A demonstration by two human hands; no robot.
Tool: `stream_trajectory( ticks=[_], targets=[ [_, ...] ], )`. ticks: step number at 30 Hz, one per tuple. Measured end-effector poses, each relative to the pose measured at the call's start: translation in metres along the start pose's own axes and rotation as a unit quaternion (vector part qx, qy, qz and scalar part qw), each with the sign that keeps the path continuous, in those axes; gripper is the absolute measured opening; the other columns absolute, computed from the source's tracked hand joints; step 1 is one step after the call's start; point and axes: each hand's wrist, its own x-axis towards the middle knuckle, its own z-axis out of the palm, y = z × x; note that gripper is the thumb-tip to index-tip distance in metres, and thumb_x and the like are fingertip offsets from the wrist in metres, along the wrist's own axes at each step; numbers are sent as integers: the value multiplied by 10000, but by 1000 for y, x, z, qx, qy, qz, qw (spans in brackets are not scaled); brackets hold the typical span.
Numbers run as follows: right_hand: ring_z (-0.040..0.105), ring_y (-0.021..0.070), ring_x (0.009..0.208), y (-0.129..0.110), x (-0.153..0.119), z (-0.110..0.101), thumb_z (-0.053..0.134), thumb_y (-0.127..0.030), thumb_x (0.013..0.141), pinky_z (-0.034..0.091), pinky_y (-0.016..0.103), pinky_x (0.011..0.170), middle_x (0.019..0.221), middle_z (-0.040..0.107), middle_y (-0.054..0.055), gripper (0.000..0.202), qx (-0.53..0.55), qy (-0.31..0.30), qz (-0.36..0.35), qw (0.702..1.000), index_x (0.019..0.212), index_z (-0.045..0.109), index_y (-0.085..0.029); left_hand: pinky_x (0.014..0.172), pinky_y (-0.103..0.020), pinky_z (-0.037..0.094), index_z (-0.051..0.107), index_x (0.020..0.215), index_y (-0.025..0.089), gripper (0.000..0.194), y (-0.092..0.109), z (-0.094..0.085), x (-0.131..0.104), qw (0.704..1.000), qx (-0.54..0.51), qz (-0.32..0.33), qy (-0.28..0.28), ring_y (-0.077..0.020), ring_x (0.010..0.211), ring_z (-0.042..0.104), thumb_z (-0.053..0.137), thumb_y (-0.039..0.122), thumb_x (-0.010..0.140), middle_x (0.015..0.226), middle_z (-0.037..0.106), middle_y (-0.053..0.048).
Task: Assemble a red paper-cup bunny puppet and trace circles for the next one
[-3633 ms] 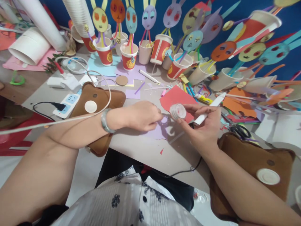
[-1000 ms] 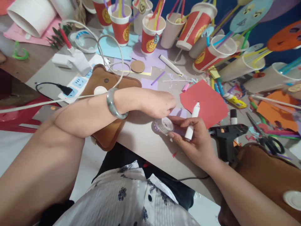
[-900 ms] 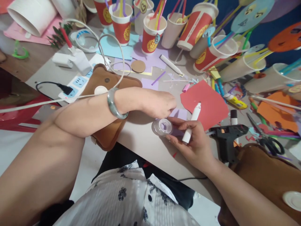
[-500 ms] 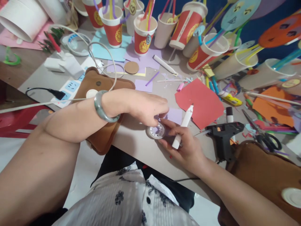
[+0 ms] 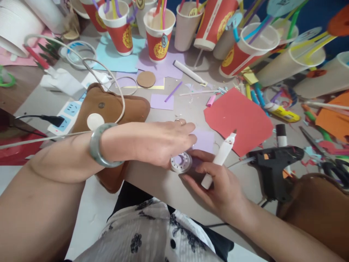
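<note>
My left hand [image 5: 166, 143], with a green bangle and a ring, curls its fingers down at a small white tape roll [image 5: 181, 169]. It appears to grip the roll's left and far side, though its fingertips are partly hidden. My right hand [image 5: 222, 187] holds an uncapped white marker [image 5: 223, 151] slanting between thumb and palm, dark tip pointing up and away. Its forefinger and lower fingers reach toward the roll's right side; whether they touch it I cannot tell. Purple paper [image 5: 206, 140] lies just beyond the hands, and red paper [image 5: 240, 116] lies past the marker tip.
A black glue gun [image 5: 275, 163] and scissors [image 5: 317, 142] lie at the right. Several paper cups [image 5: 159, 40] with straws line the back. Another marker [image 5: 189, 72] and a brown cardboard disc [image 5: 146, 78] lie farther off. At left are a brown pouch [image 5: 109, 105] and a power strip [image 5: 71, 109].
My left hand has shifted down and to the left, its fingers lying lower over the tape roll. The marker has moved slightly right and down with my right hand. The view has also shifted.
</note>
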Motion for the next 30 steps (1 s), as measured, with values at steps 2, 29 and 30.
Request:
stream_trajectory(
  ticks=[2, 29, 30],
  targets=[
    [743, 201, 784, 1, -2, 1, 725, -129, 893, 550, 299, 583, 1243, 728, 135, 328, 1, 1, -3, 1000, 1088, 506, -276, 845, -336, 435, 619, 928, 160, 85, 1, 5, -2, 999, 19, -5, 26, -237, 947, 581, 613, 115, 856, 1106, 633, -125],
    [708, 189, 771, 2, -3, -3, 639, -70, 916, 546, 301, 577, 1165, 716, 134, 250, 5, -53, 43, 998, 811, 498, -249, 901, -367, 408, 672, 873, 182, 209, 7, -3, 3, 999, 41, 2, -5, -253, 925, 563, 489, 81, 878, 944, 644, -112],
    [705, 186, 763, 2, -3, -3, 638, -70, 916, 543, 298, 570, 1162, 716, 133, 247, 5, -55, 44, 997, 815, 501, -249, 892, -362, 412, 673, 890, 181, 201, 6, -2, 2, 999, 31, -6, 2, -250, 913, 563, 497, 84, 879, 959, 647, -113]
  ],
)
